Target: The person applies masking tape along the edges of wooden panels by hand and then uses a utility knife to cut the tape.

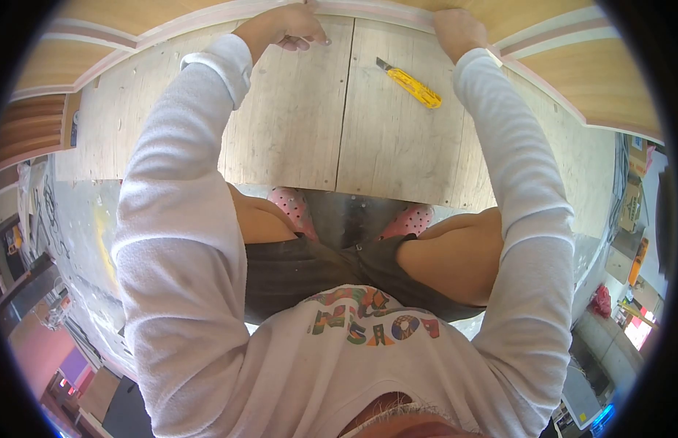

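Note:
A large wooden panel with a pale pinkish edge strip point(383, 10) runs across the top of the head view. My left hand point(284, 28) is at this strip, its lower fingers curled and its upper fingertips pressed to the edge. Farther right, my right hand point(460, 33) is closed over the same strip, its fingertips mostly hidden. Between my hands and nearer to me, a yellow utility knife point(414, 87) lies on the plywood work surface point(288, 124). A short length of its dark blade shows, pointing up and left.
Pale framing rails point(551, 35) border the panel at the upper right. My legs are under the table's near edge, with pink dotted footwear point(291, 206) below it. A brown slatted wooden piece point(32, 120) is at the left; a red bag point(600, 301) is at the right.

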The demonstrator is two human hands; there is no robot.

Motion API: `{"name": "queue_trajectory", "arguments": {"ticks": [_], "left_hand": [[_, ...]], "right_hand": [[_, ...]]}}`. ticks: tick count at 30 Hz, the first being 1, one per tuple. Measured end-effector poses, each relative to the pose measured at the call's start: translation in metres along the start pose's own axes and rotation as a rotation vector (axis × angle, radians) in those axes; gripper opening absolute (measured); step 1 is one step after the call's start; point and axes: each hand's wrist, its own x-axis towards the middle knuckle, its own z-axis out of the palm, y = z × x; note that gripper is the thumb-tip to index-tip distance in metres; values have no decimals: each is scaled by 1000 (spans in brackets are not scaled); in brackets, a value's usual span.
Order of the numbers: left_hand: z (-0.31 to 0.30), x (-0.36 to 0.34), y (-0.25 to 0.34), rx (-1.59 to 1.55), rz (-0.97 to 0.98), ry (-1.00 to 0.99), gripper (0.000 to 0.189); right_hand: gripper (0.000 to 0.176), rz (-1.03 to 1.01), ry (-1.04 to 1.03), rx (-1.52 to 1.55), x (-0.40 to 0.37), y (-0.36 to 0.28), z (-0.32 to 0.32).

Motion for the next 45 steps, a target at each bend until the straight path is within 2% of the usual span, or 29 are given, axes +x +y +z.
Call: {"name": "queue_trajectory", "arguments": {"ticks": [3, 8, 14, 16, 17, 19, 23, 25, 26, 28, 33, 35, 36, 38, 42, 44, 45], "left_hand": [[0, -1, -1, 7, 11, 2, 111], [0, 0, -2, 2, 39, 15, 112], [0, 1, -2, 37, 22, -36, 117], [5, -1, -1, 32, 7, 79, 90], [7, 1, 1, 36, 10, 81, 90], [11, 4, 8, 34, 14, 61, 62], [20, 1, 24, -25, 6, 77, 74], [26, 20, 26, -176, 27, -2, 39], [30, 27, 28, -169, 28, 5, 39], [41, 34, 37, -311, 55, 68, 15], [69, 53, 59, -447, 70, 237, 14], [82, 89, 52, -64, 233, 156, 15], [87, 83, 59, -61, 227, 165, 15], [99, 58, 75, -431, 43, 346, 14], [89, 67, 60, -571, 17, 442, 13], [87, 65, 56, -842, 20, 596, 13], [85, 64, 57, -844, 19, 593, 13]], "right_hand": [[19, -51, -21, 14, 0, 3, -3], [20, 35, -1, 23, 3, 0, 4], [20, 35, 25, -9, 5, -3, 12], [20, 9, 4, -3, 5, -2, 10], [20, -18, -17, 4, 5, -2, 8], [19, -30, -17, 2, 4, -1, -2], [16, -41, 63, 20, -1, 0, -7], [16, -22, 46, 26, -2, 0, -11], [16, -13, 22, 26, -2, 0, -12], [18, -32, 8, 81, -1, 3, -11], [20, -55, 76, 134, -4, 3, -13], [20, -63, 48, 152, -4, 4, -14], [20, -69, 54, 159, -4, 3, -14], [19, -63, 34, 144, -4, 4, -14], [19, -20, 28, 135, -4, 5, -15], [19, -13, 38, 162, -7, 5, -14], [19, -13, 35, 160, -7, 5, -13]]}}
